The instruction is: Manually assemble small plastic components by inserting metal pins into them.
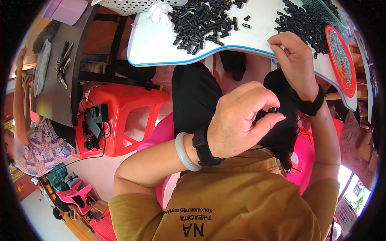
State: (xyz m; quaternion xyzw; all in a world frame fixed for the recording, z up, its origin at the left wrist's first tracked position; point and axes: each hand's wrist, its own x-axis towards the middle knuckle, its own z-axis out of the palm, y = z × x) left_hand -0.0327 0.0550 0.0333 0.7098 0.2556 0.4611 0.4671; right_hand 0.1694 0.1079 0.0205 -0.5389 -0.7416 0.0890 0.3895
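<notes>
Hands (pixel 298 60) apart, black piece (pixel 274 109) in left (pixel 239 120), silvery bits (pixel 340 55) in red tray (pixel 350 92)

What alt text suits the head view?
Person's left hand pinches a small black part; right hand at the edge of a white table, near a pile of black parts. A red tray of grey pieces lies toward the right.

Bare lane left of the right fingers (pixel 278 39), piles either side
The counter (pixel 261 36) shows white there, broken by two loose black pieces (pixel 246 26) near the left pile (pixel 195 24). The right pile (pixel 298 21) blocks just beyond the fingers; the red tray (pixel 349 91) stands farther right.
</notes>
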